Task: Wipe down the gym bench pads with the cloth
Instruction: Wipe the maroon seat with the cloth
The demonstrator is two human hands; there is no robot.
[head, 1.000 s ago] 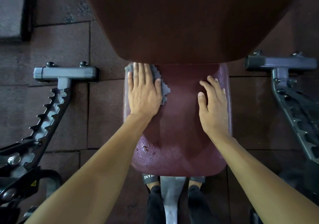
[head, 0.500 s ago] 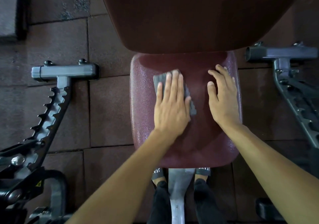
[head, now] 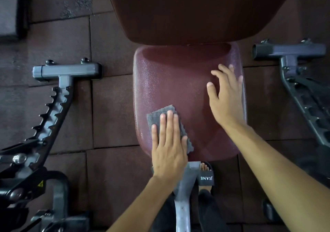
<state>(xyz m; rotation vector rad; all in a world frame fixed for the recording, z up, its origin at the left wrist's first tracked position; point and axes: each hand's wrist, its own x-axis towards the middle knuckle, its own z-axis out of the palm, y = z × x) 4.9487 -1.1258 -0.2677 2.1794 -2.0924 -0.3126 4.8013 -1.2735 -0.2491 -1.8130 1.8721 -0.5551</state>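
**Cloth at the near left of the seat pad**

The left hand (head: pixel 167 147) lies flat on the grey cloth (head: pixel 161 114), fingers straight and close together, pressing it onto the maroon seat pad (head: pixel 171 81). The cloth sits at the pad's near left corner, with its far edge and its zigzag right edge showing past the hand. The heel of that hand hangs over the pad's near rim.

The right hand (head: pixel 225 97) rests bare on the right side of the same pad, palm down, fingers spread wide and holding nothing. Its little finger reaches the pad's right edge. The two hands are apart, with bare pad between them.

The seat's surface is pebbled and shines as if damp. Beyond it the darker back pad (head: pixel 196 8) overhangs the seat's far edge.

Below the seat a grey frame post (head: pixel 184 192) runs toward the person. Just right of it is a foot in a black slide sandal (head: pixel 205 178), whose strap reads "JEANE" in white, upside down from here.

On the left floor stands a toothed adjuster rail (head: pixel 51 114), and low beside it a small yellow warning triangle (head: pixel 41 184), too small to read. A second dark frame (head: pixel 292 53) stands to the right.
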